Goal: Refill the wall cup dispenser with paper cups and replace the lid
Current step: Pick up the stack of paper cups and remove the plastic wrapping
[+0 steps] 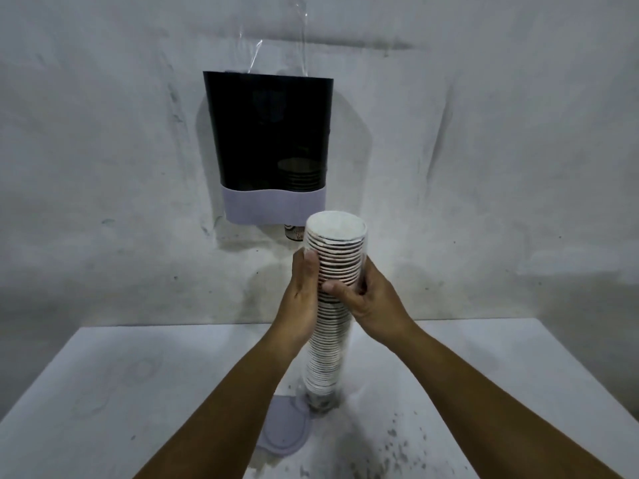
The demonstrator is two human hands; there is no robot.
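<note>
A tall stack of paper cups [332,326] in a clear plastic sleeve stands upright on the white table [138,392], mouths upward. My left hand [302,299] presses flat against the stack's left side. My right hand [366,299] wraps around its right side, thumb across the front. The wall cup dispenser [268,140] hangs on the wall behind, dark tinted body with a pale lilac base, its top open. A few cups show inside at its lower right, and one cup's bottom [294,232] pokes out underneath. The lilac lid [285,433] lies flat on the table by my left forearm.
A strip of clear plastic [276,39] hangs down the wall above the dispenser. The table's right part [397,440] carries dark specks and stains. The grey wall [484,167] stands directly behind the table.
</note>
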